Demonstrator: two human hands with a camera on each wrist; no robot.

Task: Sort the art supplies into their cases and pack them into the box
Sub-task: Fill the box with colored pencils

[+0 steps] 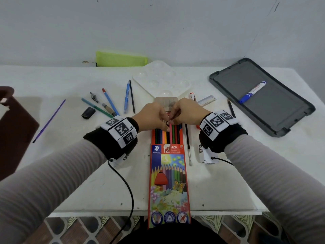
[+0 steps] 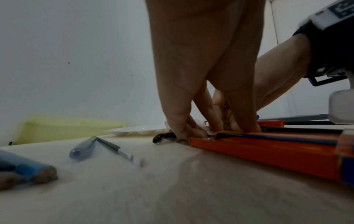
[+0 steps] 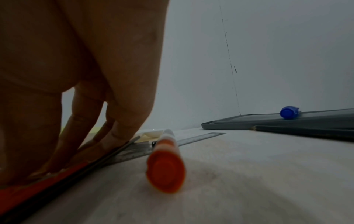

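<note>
Both hands, left (image 1: 154, 117) and right (image 1: 186, 112), curled together, hide the pencil tips; grip unclear. Orange pencil case (image 1: 168, 182) lies open, pencils (image 1: 167, 133) protruding.

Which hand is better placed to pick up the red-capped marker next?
Probably the right hand. The red-capped marker lies on the table just beside that hand, on its outer side. The left hand is on the far side of the pencil box, so it would have to cross over.
</note>
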